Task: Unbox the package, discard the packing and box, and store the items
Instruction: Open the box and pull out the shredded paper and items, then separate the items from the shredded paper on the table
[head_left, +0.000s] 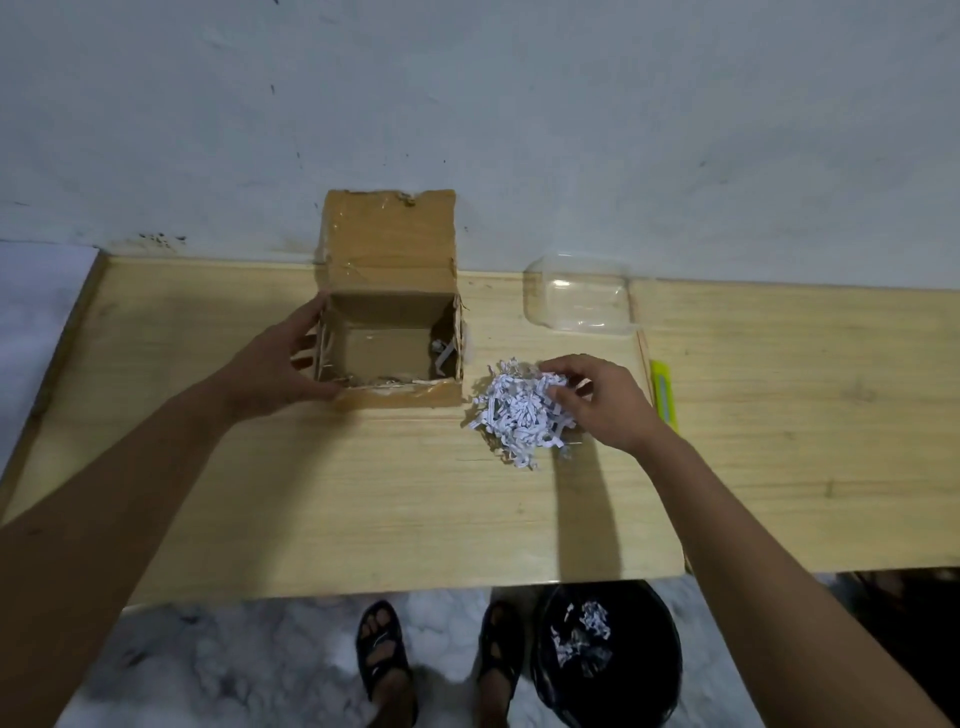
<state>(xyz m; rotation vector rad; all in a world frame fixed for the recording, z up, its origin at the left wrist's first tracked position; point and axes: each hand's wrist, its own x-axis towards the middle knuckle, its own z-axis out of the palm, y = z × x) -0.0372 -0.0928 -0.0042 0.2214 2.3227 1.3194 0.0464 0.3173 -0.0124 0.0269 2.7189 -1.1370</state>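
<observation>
Box: cardboard box (393, 332) stands on the table (363, 493) against the wall, flap up, nearly empty; a few paper strips (441, 353) remain in its right inner corner.
Left hand (283, 358): fingers spread and pressed to the box's left wall, thumb at the near corner, steadying it; not clamped round anything.
Right hand (602, 400): fingers curled together on the right edge of the shred pile (519, 410); whether it grips a tuft or merely rests on it, I cannot tell.
Shred pile: loose white paper on the table, just right of the box and touching neither its wall nor the clear tray (579, 299).
Bin (608, 654): black, on the floor below the table's front edge, by the right foot, with some shreds already in it.
Other items: clear tray near the wall, empty as far as can be seen; a yellow tool (664, 395) lies just beyond the right hand.
Stage, as judged: packing is out of the box and part discarded; the pile, the leftover strips and the box still need to go.
Risk, scatter: loose strips could slip from a one-handed grab and fall on the table or floor short of the bin.
Risk, leftovers: strips in the box corner may be missed.
Risk, tool: a sweep of the right hand could knock the yellow tool off the table.
</observation>
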